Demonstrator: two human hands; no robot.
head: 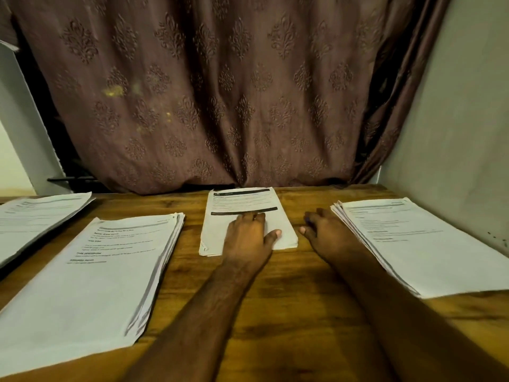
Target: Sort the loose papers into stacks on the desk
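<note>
Left hand: the left hand (248,234) lies flat on the middle stack of white printed sheets with black header bars (242,205), fingers straight, thumb spread, gripping nothing.
Right hand: the right hand (326,230) rests on the brown wooden desk (275,299) between the middle stack and the right stack of white printed papers (418,244), fingers relaxed, holding nothing.
Other papers: a thick near-left stack of white printed pages (91,279); a far-left stack of white sheets (35,216) at the desk's edge.
Backdrop: a brown patterned curtain (220,92) hangs behind the desk.
</note>
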